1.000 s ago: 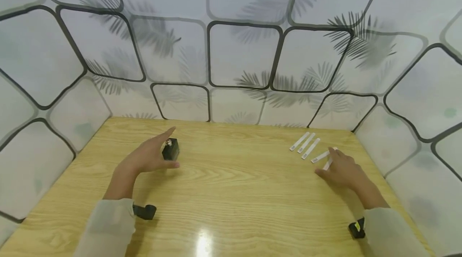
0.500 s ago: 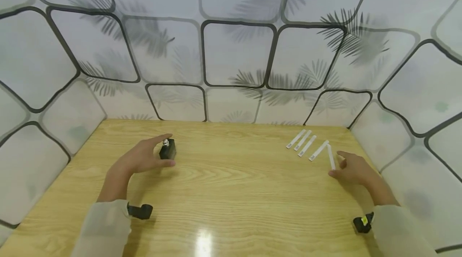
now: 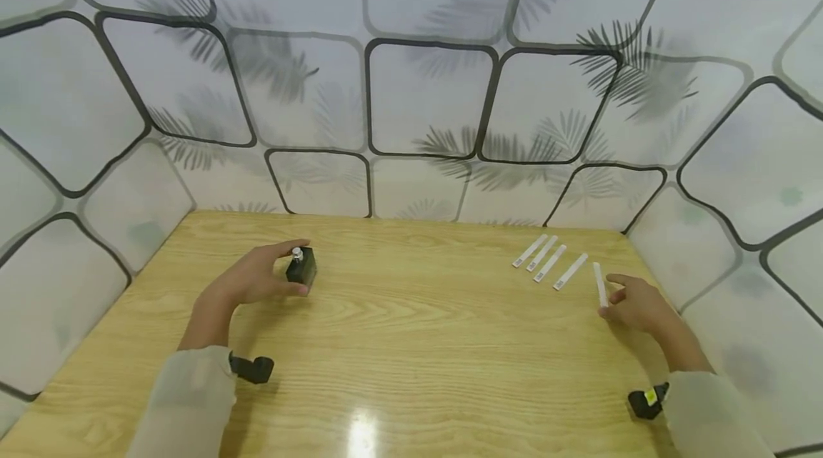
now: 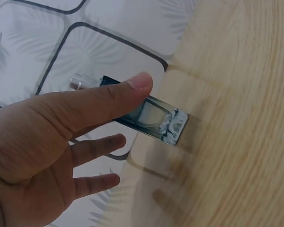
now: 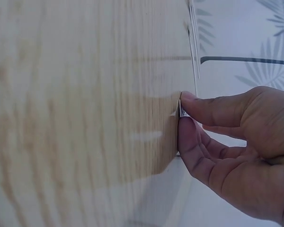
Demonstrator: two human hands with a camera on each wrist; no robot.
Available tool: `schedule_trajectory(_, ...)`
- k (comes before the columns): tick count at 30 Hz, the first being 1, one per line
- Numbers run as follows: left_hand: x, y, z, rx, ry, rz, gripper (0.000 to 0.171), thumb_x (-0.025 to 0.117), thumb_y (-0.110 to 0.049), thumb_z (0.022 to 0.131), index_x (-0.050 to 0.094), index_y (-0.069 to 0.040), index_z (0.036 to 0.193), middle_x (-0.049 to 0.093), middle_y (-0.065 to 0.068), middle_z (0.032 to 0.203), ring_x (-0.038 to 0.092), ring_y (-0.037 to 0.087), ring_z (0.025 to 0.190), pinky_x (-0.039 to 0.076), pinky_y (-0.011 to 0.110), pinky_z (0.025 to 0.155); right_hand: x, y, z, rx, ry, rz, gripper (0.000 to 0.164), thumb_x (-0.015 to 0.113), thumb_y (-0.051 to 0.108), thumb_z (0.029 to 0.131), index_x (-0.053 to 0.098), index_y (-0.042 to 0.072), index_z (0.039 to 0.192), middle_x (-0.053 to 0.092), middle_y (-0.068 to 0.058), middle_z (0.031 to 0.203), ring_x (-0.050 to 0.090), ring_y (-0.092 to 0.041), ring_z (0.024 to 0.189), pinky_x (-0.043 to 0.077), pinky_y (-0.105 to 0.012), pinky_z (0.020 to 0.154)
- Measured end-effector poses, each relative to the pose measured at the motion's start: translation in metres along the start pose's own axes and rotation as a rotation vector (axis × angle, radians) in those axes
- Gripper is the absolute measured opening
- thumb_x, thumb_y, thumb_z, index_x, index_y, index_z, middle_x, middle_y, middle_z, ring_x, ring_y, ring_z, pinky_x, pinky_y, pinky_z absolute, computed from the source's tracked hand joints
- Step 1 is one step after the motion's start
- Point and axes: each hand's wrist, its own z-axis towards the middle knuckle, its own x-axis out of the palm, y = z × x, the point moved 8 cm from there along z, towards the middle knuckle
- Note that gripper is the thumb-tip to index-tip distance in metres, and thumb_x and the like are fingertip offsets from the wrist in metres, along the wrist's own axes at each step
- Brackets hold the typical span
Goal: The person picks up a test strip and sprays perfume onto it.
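Note:
In the head view, a small dark glass perfume bottle (image 3: 301, 269) with a silvery spray top stands at the left of the table. My left hand (image 3: 253, 274) holds it between thumb and forefinger. The left wrist view shows the thumb lying across the bottle (image 4: 154, 113), while two other fingers stick out straight and the forefinger is hidden. At the right, my right hand (image 3: 636, 302) pinches the near end of a white paper test strip (image 3: 600, 285). Only a sliver of that strip (image 5: 181, 111) shows in the right wrist view, between thumb and fingertips.
Several similar white strips (image 3: 570, 272), each with a small dark print at the near end, lie slanted on the wooden table (image 3: 411, 344) to the left of my right hand. Patterned fabric walls (image 3: 424, 186) enclose the back and both sides.
My right hand has drawn its strip rightward, apart from the others, and turned it. On the left, thumb and forefinger have closed in on the perfume bottle, which stays in about the same spot.

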Motion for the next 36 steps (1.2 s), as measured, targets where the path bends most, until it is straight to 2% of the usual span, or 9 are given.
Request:
schedule_trajectory(5,0.004,0.007,0.007,0.001,0.016,-0.046,0.092,0.085,-0.040,0.086,0.037,-0.015,0.160,0.042,0.027,0.155,0.042,0.048,0.140,0.035,0.068,0.107,0.001,-0.004,0.000,0.023,0.007,0.030,0.085,0.081,0.011,0.086,0.030,-0.024,0.145,0.066,-0.031,0.105,0.065,-0.041,0.095,0.053,-0.049,0.078)
schedule_trajectory(10,0.007,0.016,0.016,-0.009,0.046,-0.192,0.090,0.087,-0.035,0.084,0.041,-0.010,0.157,0.045,0.026,0.153,0.044,0.049,0.138,0.040,0.063,0.106,0.004,-0.004,-0.001,0.039,0.014,0.061,0.097,0.080,0.006,0.085,0.014,-0.022,0.151,0.064,-0.034,0.110,0.064,-0.045,0.100,0.053,-0.053,0.083)
schedule_trajectory(14,0.009,0.020,0.021,-0.015,0.054,-0.270,0.088,0.089,-0.032,0.082,0.044,-0.007,0.153,0.051,0.026,0.147,0.046,0.048,0.137,0.042,0.060,0.106,0.004,-0.002,-0.002,0.043,0.016,0.095,0.100,0.078,0.000,0.083,0.009,-0.022,0.151,0.066,-0.033,0.107,0.067,-0.039,0.093,0.054,-0.047,0.078)
schedule_trajectory(19,0.010,0.022,0.025,-0.009,0.034,-0.300,0.086,0.091,-0.031,0.080,0.047,-0.004,0.149,0.055,0.025,0.141,0.052,0.046,0.130,0.044,0.058,0.105,0.006,0.000,-0.003,0.038,0.025,0.107,0.096,0.075,-0.002,0.084,0.008,-0.023,0.151,0.068,-0.029,0.101,0.068,-0.031,0.086,0.054,-0.044,0.075)
schedule_trajectory(25,0.008,0.023,0.022,-0.025,-0.048,-0.375,0.084,0.092,-0.032,0.078,0.050,-0.004,0.145,0.057,0.021,0.136,0.056,0.040,0.126,0.048,0.054,0.101,0.009,0.002,-0.004,-0.025,0.009,0.056,0.090,0.071,-0.001,0.085,0.013,-0.023,0.150,0.070,-0.016,0.094,0.064,-0.022,0.079,0.052,-0.040,0.070)
schedule_trajectory(29,0.004,0.022,0.021,-0.026,-0.115,-0.445,0.081,0.091,-0.028,0.081,0.047,-0.004,0.145,0.055,0.021,0.134,0.057,0.038,0.123,0.051,0.049,0.093,0.010,0.005,-0.006,-0.084,-0.024,0.038,0.082,0.069,-0.003,0.085,0.021,-0.022,0.149,0.069,-0.013,0.093,0.063,-0.020,0.077,0.051,-0.037,0.066)
schedule_trajectory(33,-0.003,0.019,0.020,-0.024,-0.170,-0.474,0.084,0.089,-0.027,0.083,0.043,-0.005,0.150,0.054,0.021,0.135,0.056,0.038,0.124,0.052,0.045,0.090,0.010,0.008,-0.008,-0.103,-0.053,0.059,0.065,0.068,-0.001,0.090,0.035,-0.018,0.144,0.067,-0.016,0.098,0.065,-0.025,0.082,0.053,-0.037,0.068)
schedule_trajectory(36,-0.006,0.017,0.020,-0.027,-0.185,-0.468,0.087,0.089,-0.028,0.083,0.041,-0.006,0.153,0.052,0.022,0.138,0.054,0.040,0.127,0.054,0.047,0.089,0.008,0.014,-0.010,-0.119,-0.085,0.067,0.053,0.068,0.001,0.093,0.045,-0.015,0.137,0.067,-0.019,0.101,0.067,-0.035,0.091,0.055,-0.041,0.071)
